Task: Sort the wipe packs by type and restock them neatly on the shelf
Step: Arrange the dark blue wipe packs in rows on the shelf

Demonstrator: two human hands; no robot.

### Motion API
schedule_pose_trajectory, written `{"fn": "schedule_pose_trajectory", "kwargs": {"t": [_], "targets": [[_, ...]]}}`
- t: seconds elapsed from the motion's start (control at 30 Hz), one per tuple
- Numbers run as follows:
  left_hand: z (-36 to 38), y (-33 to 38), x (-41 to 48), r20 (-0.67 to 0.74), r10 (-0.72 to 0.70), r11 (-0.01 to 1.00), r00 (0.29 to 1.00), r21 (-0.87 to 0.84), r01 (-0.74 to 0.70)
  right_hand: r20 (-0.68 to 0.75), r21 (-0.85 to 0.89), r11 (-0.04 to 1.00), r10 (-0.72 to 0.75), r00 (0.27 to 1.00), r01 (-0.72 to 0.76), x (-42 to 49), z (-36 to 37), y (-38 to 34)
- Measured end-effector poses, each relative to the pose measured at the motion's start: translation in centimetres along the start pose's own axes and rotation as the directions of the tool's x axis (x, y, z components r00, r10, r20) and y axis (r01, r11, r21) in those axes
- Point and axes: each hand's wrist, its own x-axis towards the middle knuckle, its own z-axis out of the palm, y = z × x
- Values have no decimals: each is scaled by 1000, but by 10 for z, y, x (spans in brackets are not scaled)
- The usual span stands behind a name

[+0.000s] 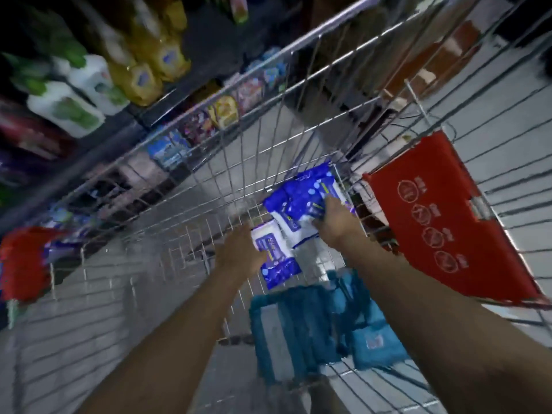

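Both my arms reach down into a wire shopping cart (185, 162). My left hand (239, 252) grips a blue-and-white wipe pack (276, 258) by its left edge. My right hand (334, 222) is closed on a bunch of blue-and-white wipe packs (301, 204) near the cart's far right corner. Nearer to me in the cart lie several teal wipe packs (313, 324). The view is blurred by motion.
A red child-seat flap (448, 213) stands at the cart's right end. Beyond the cart's left side a shelf (143, 115) carries white-green and yellow bottles, and a lower shelf carries colourful wipe packs (209, 121). Grey tiled floor shows under the cart.
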Motion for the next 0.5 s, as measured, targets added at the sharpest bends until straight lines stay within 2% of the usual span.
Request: {"fn": "schedule_pose_trajectory", "kwargs": {"t": [0.07, 0.13, 0.23, 0.3, 0.4, 0.5], "targets": [[24, -11, 12, -57, -28, 997, 998, -79, 23, -27, -142, 990, -21, 999, 17, 13, 17, 3], [42, -16, 15, -95, -6, 998, 995, -64, 0, -55, -255, 967, -33, 998, 18, 18, 29, 7], [57, -22, 11, -103, 82, 996, 991, -14, -83, -162, -276, 961, -61, 985, 14, 18, 33, 8], [63, -24, 13, -123, 64, 996, 990, -50, -70, -196, -257, 966, -64, 979, 12, 18, 31, 12], [63, -17, 7, -93, -23, 1000, 995, -22, 21, -112, -76, 997, 12, 994, -21, 13, 23, 21], [58, -9, -9, -56, -42, 953, 998, -302, 23, 40, 317, 935, 156, 987, -161, -6, 11, 29]]}}
